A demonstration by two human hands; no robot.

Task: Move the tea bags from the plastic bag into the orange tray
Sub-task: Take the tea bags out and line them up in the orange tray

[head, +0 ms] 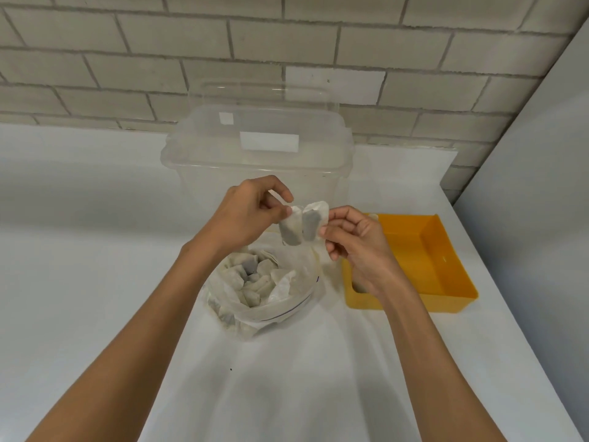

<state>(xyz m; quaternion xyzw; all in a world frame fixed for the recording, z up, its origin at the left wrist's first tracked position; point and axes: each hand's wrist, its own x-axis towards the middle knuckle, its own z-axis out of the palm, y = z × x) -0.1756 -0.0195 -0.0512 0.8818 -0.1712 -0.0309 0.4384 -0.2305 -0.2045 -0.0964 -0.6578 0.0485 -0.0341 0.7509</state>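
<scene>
An open clear plastic bag full of several white tea bags sits on the white table in front of me. Above it I hold two tea bags side by side. My left hand pinches the left tea bag at its top. My right hand pinches the right tea bag by its edge. The orange tray stands to the right of the bag, partly behind my right hand; its visible floor is bare.
A large clear plastic bin with a lid stands behind the bag, against a grey brick wall. A pale panel closes off the right side. The white table stretches to the left and towards me.
</scene>
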